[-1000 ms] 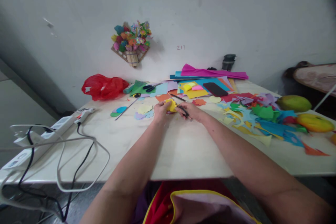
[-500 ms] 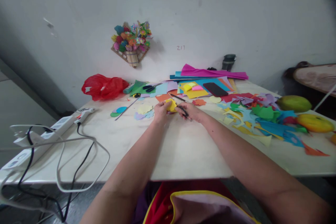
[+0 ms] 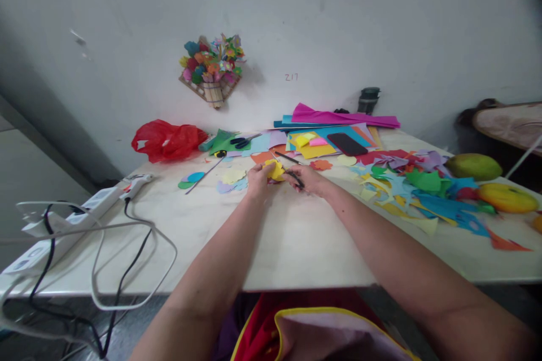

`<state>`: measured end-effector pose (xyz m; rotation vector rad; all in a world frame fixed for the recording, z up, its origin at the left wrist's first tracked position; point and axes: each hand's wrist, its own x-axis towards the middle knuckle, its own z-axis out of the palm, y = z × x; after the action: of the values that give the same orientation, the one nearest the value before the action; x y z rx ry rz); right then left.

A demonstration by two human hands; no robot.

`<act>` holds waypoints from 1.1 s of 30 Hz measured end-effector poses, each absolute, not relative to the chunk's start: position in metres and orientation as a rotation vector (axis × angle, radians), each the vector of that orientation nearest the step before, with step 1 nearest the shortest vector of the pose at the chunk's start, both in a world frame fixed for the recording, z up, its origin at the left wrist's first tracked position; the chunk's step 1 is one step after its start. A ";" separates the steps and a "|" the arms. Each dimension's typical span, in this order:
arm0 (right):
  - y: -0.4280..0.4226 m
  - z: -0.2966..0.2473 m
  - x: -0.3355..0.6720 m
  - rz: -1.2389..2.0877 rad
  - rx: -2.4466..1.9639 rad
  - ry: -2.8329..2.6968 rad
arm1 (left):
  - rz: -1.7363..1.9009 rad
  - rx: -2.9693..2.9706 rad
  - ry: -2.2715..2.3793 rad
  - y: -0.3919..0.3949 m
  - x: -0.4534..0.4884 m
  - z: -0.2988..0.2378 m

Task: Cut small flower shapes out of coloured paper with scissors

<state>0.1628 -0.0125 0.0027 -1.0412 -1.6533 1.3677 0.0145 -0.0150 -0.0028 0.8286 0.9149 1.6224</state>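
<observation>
Pinched in my left hand (image 3: 259,178) is a small piece of yellow paper (image 3: 276,170) with a scalloped edge. My right hand (image 3: 308,178) is closed around the dark handles of a pair of scissors (image 3: 298,180), whose blades lie at the right edge of the yellow paper. Both hands are held above the middle of the table. Just behind them lie a dark pencil-like stick (image 3: 288,158) and an orange paper flower (image 3: 320,165). Pale yellow and blue paper flowers (image 3: 232,176) rest to the left of my left hand.
Paper scraps (image 3: 406,180) and mango-like fruits (image 3: 508,197) cover the right side. Coloured sheets and a phone (image 3: 347,144) lie at the back. A red plastic bag (image 3: 169,141) and second scissors (image 3: 241,141) are back left; a power strip (image 3: 99,198) with loose cables occupies the left edge.
The yellow paper has turned or shifted very slightly in my left hand, and the scissor blades sit at a slightly different angle. Everything else looks the same.
</observation>
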 end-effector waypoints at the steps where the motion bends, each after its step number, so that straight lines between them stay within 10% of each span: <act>1: -0.012 0.002 0.164 1.371 -1.043 -1.656 | 1.619 0.838 0.915 -0.015 0.014 -0.003; 33: -0.014 0.008 0.177 1.342 -1.054 -1.776 | 1.474 1.019 0.805 -0.014 0.002 -0.002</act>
<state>0.1773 -0.0136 0.0082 -1.0539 -1.7757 1.3421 0.0020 -0.0142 -0.0020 1.0194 0.8050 1.4742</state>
